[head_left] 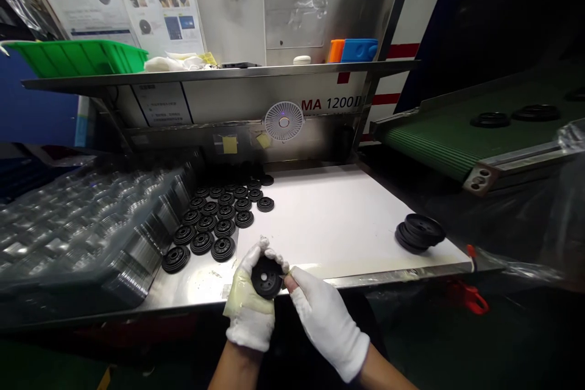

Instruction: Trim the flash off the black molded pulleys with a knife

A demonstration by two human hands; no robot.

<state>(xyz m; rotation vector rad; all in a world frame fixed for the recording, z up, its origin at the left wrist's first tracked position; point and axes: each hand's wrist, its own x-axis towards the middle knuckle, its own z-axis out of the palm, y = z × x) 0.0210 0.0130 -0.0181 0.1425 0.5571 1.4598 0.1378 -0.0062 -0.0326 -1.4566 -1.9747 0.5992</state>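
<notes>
My left hand point(250, 300), in a white glove, is closed round a black round rubber part point(267, 278) at the near edge of the white worktop point(329, 219). My right hand point(325, 317), also gloved, pinches the part's right rim with thumb and fingertip. Several matching black round parts point(214, 219) lie in rows on the worktop to the left. Two more black parts point(420, 233) are stacked at the worktop's right edge.
Stacks of clear plastic trays point(82, 225) fill the left. A green conveyor belt point(457, 134) with black parts on it slopes in from the right. A metal shelf point(219, 74) above holds a green bin point(77, 56). A small white fan point(284, 120) hangs below it.
</notes>
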